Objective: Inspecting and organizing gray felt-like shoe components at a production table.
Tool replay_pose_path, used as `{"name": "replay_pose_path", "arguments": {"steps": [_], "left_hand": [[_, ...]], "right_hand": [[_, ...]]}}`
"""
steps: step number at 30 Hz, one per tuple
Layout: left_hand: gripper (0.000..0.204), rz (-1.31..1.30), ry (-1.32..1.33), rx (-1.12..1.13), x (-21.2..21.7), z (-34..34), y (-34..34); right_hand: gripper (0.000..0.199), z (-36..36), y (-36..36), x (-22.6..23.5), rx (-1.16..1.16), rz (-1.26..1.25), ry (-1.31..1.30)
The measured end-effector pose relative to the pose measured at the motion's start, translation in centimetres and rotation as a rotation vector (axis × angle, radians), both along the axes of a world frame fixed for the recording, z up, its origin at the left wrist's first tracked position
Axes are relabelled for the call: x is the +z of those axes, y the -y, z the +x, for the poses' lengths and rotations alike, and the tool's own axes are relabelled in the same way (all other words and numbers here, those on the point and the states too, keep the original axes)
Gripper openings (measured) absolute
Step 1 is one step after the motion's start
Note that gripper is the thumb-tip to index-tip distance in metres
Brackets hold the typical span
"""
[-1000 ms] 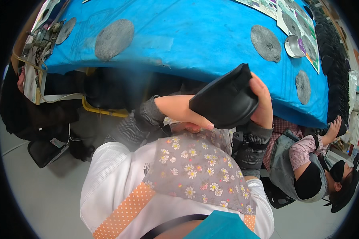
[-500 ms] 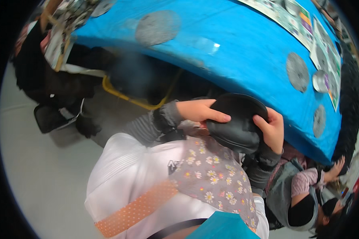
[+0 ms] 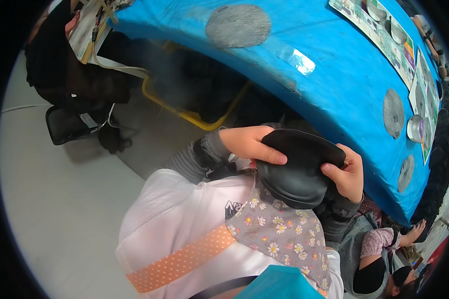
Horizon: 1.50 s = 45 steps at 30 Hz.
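Between my hands, in front of my chest, is a smooth black rounded piece (image 3: 300, 167) with a slightly shiny surface and a raised seam or fold near its lower edge. I cannot make out its exact kind. My left hand (image 3: 254, 144) grips its left edge, thumb on top and fingers underneath. At its right edge my right hand (image 3: 348, 174) holds on the same way, with the thumb pressed on the upper face. Both hands' other fingers are mostly hidden behind the piece. It is held near the edge of the blue-covered table (image 3: 329, 87).
Grey round discs (image 3: 238, 26) lie on the table, with metal tins (image 3: 415, 128) and printed sheets (image 3: 399, 47) at the right. Under the table sits a yellow-rimmed crate (image 3: 194, 119). A person in black (image 3: 70, 65) is at left, another (image 3: 374, 264) at lower right.
The view has shifted, so the table and floor sit differently in the picture. Both hands keep hold of the black piece, which has tilted slightly.
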<state>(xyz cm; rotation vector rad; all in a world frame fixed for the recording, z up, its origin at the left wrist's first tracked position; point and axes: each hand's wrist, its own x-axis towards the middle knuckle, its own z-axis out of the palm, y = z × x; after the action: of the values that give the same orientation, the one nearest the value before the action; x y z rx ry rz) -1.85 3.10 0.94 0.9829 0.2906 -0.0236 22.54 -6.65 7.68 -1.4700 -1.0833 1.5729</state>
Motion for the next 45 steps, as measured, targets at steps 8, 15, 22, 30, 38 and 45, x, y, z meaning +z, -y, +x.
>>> {"name": "replay_pose_path", "arguments": {"steps": [8,15,22,30,38,45], "left_hand": [[0.028,0.183,0.224,0.210,-3.4,-1.8,-0.3],[0.031,0.433,-0.217,0.982,-12.6,-4.1,1.6],[0.029,0.260,-0.595,1.331,-22.0,-7.7,-1.9],[0.028,0.864,-0.615,1.715,-16.3,-5.6,-6.9],[0.043,0.963,-0.740,1.422,-6.4,-6.3,-13.9],[0.028,0.648,0.187,1.397,0.2,-2.9,-7.6]], "right_hand": [[0.015,0.3,-1.4,-4.4,0.030,0.068,-0.195],[0.029,-0.6,-2.3,-6.4,-0.049,-0.132,0.011],[0.032,1.2,-1.8,-5.7,-0.019,-0.044,-0.010],[0.028,1.8,0.1,-6.6,0.017,-0.030,0.002],[0.027,2.4,1.5,-6.5,0.076,0.015,0.087],[0.026,4.5,2.0,-4.2,-0.021,0.035,0.057]]}}
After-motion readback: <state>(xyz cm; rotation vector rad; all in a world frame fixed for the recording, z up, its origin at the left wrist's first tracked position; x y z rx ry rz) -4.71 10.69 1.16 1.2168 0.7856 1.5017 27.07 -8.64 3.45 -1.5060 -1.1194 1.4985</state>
